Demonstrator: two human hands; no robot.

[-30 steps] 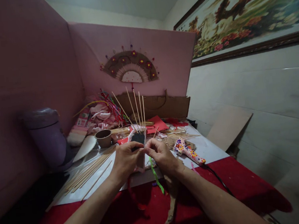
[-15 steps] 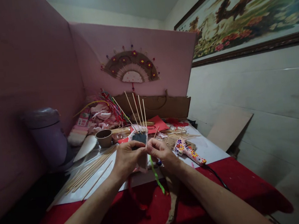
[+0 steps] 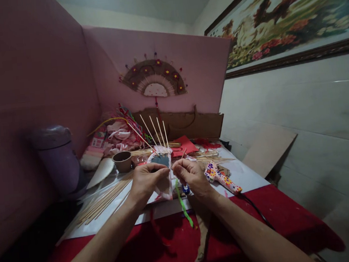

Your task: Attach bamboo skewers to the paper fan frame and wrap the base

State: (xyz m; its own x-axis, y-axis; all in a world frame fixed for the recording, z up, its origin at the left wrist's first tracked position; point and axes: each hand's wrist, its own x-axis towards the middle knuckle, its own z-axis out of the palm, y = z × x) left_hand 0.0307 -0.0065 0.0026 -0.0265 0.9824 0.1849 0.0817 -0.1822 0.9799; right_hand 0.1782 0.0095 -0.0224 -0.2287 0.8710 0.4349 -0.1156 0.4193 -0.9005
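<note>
My left hand (image 3: 145, 180) is closed on a small fabric-edged craft piece (image 3: 161, 161), with thumb and fingers pinching its right border. It has a dark grey face and a pale pink edge. Several thin wooden sticks (image 3: 154, 133) fan upward from its top. My right hand (image 3: 191, 177) is just to the right, slightly apart from the piece, its thumb and forefinger pressed together. What sits between those fingertips, if anything, is too small to make out. Below the hands hang a bright green strip (image 3: 183, 203) and a small blue object (image 3: 185, 189).
A flower-patterned glue gun (image 3: 221, 178) lies at right with its black cord. Loose wooden sticks (image 3: 107, 198), a brown cup (image 3: 122, 161) and a purple tumbler (image 3: 58, 161) stand left. Red paper (image 3: 184, 145) lies behind. A decorated fan (image 3: 154, 77) hangs on the pink panel.
My right hand has drawn slightly away from the left, opening a small gap at the piece's edge. The craft piece and its sticks have tilted left and lowered a little.
</note>
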